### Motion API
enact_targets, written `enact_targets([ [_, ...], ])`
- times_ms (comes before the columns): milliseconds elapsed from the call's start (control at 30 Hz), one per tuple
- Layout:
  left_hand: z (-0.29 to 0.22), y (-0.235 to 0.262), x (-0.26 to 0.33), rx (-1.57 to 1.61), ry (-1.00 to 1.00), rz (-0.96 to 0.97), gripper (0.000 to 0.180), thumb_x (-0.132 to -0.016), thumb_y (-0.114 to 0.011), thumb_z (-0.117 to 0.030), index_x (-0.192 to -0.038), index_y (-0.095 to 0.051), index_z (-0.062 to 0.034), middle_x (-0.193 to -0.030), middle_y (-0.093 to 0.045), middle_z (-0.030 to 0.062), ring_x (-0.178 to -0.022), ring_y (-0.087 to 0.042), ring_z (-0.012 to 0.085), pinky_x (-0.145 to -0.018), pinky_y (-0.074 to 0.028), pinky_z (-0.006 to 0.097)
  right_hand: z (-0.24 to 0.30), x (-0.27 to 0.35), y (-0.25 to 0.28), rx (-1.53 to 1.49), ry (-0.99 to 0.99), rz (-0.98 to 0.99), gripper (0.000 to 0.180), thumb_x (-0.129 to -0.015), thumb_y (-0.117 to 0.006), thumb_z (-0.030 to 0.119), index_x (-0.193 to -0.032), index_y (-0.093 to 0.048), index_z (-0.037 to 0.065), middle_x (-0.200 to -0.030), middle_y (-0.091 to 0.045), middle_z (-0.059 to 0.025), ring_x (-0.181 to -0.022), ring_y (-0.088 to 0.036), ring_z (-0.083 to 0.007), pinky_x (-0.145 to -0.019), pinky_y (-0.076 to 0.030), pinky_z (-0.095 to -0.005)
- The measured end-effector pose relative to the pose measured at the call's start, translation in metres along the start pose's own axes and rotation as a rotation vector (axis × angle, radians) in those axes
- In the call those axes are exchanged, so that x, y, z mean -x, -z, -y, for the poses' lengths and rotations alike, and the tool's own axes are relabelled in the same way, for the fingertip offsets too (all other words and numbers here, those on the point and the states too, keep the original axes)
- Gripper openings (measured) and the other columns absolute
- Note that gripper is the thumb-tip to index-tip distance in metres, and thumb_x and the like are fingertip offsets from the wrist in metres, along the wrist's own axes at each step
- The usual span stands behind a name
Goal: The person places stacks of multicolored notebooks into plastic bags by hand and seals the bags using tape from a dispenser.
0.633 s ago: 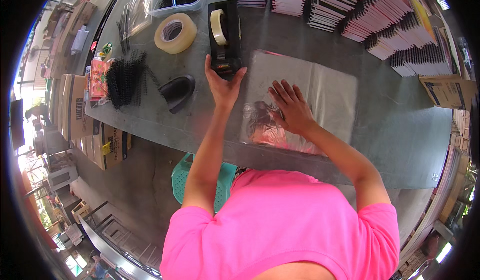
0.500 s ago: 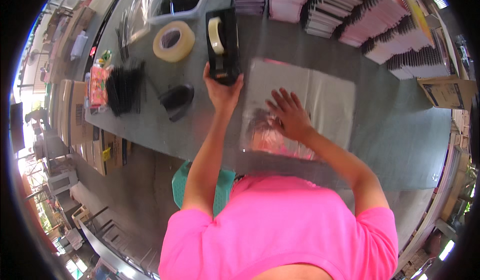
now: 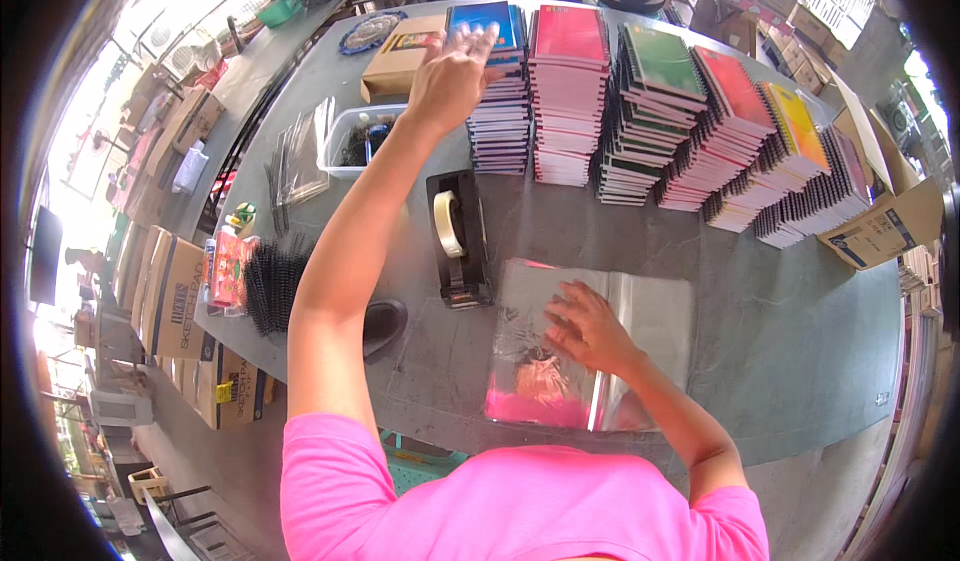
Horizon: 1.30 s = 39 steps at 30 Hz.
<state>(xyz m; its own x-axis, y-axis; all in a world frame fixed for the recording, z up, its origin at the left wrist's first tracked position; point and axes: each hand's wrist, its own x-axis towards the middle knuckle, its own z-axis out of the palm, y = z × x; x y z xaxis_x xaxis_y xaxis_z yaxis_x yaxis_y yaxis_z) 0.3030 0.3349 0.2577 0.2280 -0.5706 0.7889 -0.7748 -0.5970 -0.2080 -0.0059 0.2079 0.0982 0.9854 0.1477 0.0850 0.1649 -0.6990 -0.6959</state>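
My left hand [image 3: 452,79] is stretched far forward, over the top of the stack of blue spiral notebooks [image 3: 487,26]. Its fingers are spread and slightly blurred, with nothing visible in them; whether they touch the top cover I cannot tell. My right hand [image 3: 590,331] lies with fingers apart on clear plastic sleeves [image 3: 655,311], shiny and loosely flat near the table's front edge. Between my arms stands a black tape dispenser [image 3: 473,231] holding a roll of clear tape [image 3: 447,223]. My left forearm hides part of the table beside it.
Stacks of red notebooks [image 3: 570,36], green notebooks [image 3: 662,63] and yellow notebooks [image 3: 795,126] line the back. A plastic tub [image 3: 345,126] holds dark small items. Black binding coils [image 3: 270,286] lie at the left, and an open carton [image 3: 885,231] stands at the right.
My left hand has left the tape dispenser and reached forward to the blue notebooks. The view has tilted up, showing the notebook covers. My right hand stays on the plastic sleeves.
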Motion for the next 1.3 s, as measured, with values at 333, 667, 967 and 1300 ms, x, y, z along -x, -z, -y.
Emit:
enact_targets([
  [333, 0.021, 0.022, -0.033, 0.312, 0.167, 0.083, 0.013, -0.082, -0.060, -0.017, -0.089, -0.069, -0.0115, -0.080, -0.065, 0.0136, -0.074, -0.061, 0.0304, -0.066, -0.047, 0.036, 0.029, -0.066, 0.080, -1.183, -0.252, -0.043, 0.044, -0.090, -0.053, 0.036, -0.113, -0.056, -0.001, -0.113, -0.059, -0.0144, -0.105, -0.057, -0.0253, -0.091, -0.043, -0.0407],
  [667, 0.012, -0.005, -0.011, 0.035, 0.030, 0.110, 0.034, -0.087, -0.054, -0.024, -0.110, -0.060, 0.0007, -0.107, -0.062, 0.0201, -0.108, -0.055, 0.0333, -0.097, -0.037, 0.041, 0.028, -0.108, 0.084, -1.610, -0.421, -0.056, 0.029, -0.082, -0.059, 0.005, -0.109, -0.053, -0.004, -0.101, -0.063, -0.0146, -0.088, -0.065, -0.0234, -0.081, -0.054, -0.0378],
  [967, 0.008, 0.015, -0.037, 0.609, 0.413, -0.072, 0.004, -0.079, -0.061, -0.011, -0.080, -0.064, -0.0079, -0.077, -0.065, 0.0095, -0.069, -0.061, 0.0276, -0.066, -0.047, 0.037, 0.017, -0.079, 0.097, -1.871, -0.316, -0.004, 0.040, -0.083, -0.063, 0.016, -0.116, -0.048, -0.001, -0.108, -0.060, -0.0133, -0.097, -0.062, -0.0237, -0.086, -0.051, -0.0374],
  [1300, -0.096, 0.020, -0.050, 0.272, -0.201, 0.078, 0.038, -0.080, -0.064, -0.029, -0.104, -0.059, -0.0004, -0.101, -0.062, 0.0176, -0.095, -0.058, 0.0318, -0.086, -0.042, 0.041, -0.005, -0.053, 0.108, -1.623, -0.390, -0.227, 0.046, -0.075, -0.067, 0.006, -0.117, -0.049, -0.002, -0.110, -0.059, -0.0142, -0.099, -0.061, -0.0251, -0.089, -0.049, -0.0394],
])
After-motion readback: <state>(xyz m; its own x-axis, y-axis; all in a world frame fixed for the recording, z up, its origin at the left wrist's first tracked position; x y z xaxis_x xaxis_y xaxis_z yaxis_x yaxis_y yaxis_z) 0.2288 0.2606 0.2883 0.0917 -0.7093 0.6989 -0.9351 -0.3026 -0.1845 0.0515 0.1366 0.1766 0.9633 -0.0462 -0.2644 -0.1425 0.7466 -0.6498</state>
